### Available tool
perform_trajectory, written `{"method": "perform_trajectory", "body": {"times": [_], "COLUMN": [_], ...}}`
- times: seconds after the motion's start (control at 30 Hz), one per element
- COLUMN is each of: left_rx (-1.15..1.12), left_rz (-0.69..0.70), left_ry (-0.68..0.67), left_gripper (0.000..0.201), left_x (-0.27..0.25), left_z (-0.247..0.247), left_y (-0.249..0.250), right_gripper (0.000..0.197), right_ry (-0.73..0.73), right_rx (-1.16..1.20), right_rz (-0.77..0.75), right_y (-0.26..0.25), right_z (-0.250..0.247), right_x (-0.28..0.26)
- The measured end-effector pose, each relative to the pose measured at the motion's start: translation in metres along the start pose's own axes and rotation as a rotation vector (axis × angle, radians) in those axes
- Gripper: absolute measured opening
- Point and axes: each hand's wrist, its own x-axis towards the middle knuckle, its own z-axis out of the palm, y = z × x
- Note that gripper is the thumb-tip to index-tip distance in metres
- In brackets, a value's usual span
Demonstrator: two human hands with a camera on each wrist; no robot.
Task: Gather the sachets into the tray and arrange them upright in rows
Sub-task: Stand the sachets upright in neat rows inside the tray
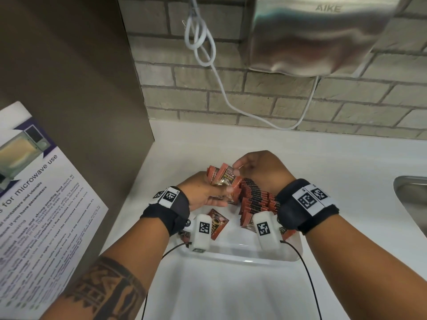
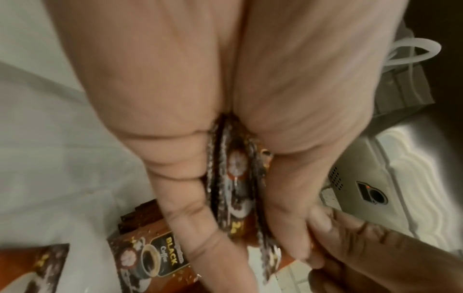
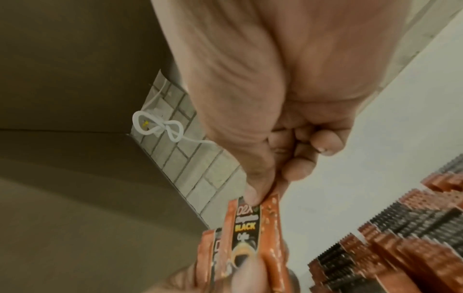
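Note:
My left hand grips a small stack of orange-brown coffee sachets above the far end of the white tray. In the left wrist view the stack is squeezed between thumb and fingers. My right hand pinches the top edge of the front sachet in that stack. Rows of upright sachets fill the tray's right side, also visible in the right wrist view. One loose sachet lies flat in the tray on the left.
The tray sits on a white counter. A steel sink is at the right edge. A brown panel with a microwave notice stands on the left. A hand dryer and a white cable hang on the brick wall.

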Motion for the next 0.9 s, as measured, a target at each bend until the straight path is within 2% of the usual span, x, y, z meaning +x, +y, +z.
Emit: {"method": "perform_trajectory", "body": {"times": [0.1,0.2,0.3,0.37,0.43,0.47,0.53,0.7,0.9], "left_rx": [0.032,0.061,0.148,0.417,0.879,1.083,1.284,1.248,1.131], "left_rz": [0.048,0.074,0.047,-0.079,-0.215,-0.238,-0.234,-0.341,-0.392], "left_ry": [0.071,0.123,0.207,0.267,0.302,0.302,0.236,-0.062,-0.097], "left_gripper": [0.022,0.024,0.029,0.033,0.04,0.039,0.033,0.028,0.033], "left_x": [-0.003,-0.006,-0.008,-0.01,-0.015,-0.018,-0.019,-0.005,0.015], "left_z": [-0.004,-0.002,-0.006,-0.014,-0.018,-0.016,-0.01,0.012,0.021], "left_y": [-0.001,-0.001,0.001,0.008,0.017,0.021,0.022,0.004,-0.011], "right_gripper": [0.005,0.015,0.016,0.012,0.008,0.007,0.008,0.018,0.023], "right_ry": [0.046,0.065,0.093,0.097,0.068,0.05,0.035,-0.009,-0.025], "right_rx": [0.004,0.008,-0.058,-0.125,-0.197,-0.233,-0.308,-0.468,-0.542], "right_rz": [-0.027,-0.044,-0.039,-0.033,-0.022,-0.019,-0.006,0.102,0.127], "right_y": [-0.004,-0.01,-0.015,-0.017,-0.016,-0.015,-0.011,-0.005,0.009], "right_z": [-0.001,0.0,0.001,0.0,0.001,0.003,0.01,0.03,0.042], "right_x": [-0.001,-0.001,-0.002,-0.003,-0.005,-0.005,-0.004,0.002,0.008]}}
